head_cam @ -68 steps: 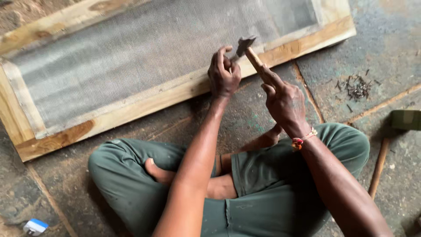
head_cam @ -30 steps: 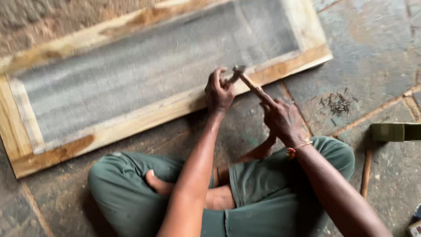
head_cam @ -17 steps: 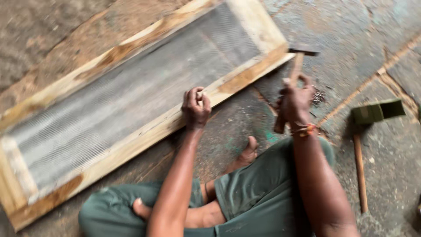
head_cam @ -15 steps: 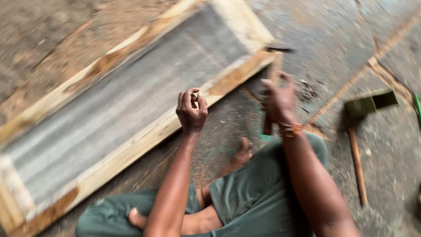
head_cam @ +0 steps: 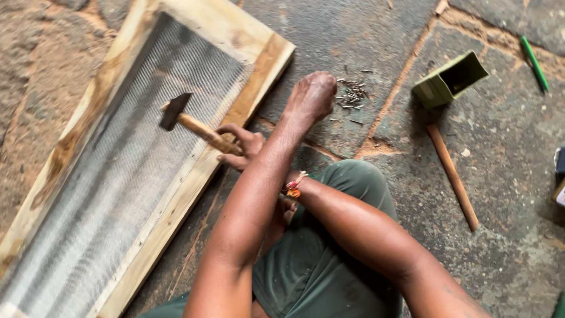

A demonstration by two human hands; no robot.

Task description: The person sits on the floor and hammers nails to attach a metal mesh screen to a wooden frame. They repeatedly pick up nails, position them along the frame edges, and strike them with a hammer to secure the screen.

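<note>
The mesh is lying flat across the wooden frame (head_cam: 259, 76) on the floor, seemingly fixed. The right hand (head_cam: 242, 146) is gripping the hammer (head_cam: 191, 122) above it. The left hand (head_cam: 313, 97) is curling over loose nails (head_cam: 352, 94); whether it is pinching one is unclear.

frame (head_cam: 259, 70): pale raw wood, rough, unpainted; mesh (head_cam: 123, 176): grey metal, fine weave, matt; hammer (head_cam: 194, 126): dark metal head, worn wood handle; nails (head_cam: 352, 97): thin dull metal; box (head_cam: 450, 79): green card, matt; stick (head_cam: 452, 176): bare wood; floor (head_cam: 506, 153): rough grey stone, dusty; trousers (head_cam: 329, 277): green cloth
</note>
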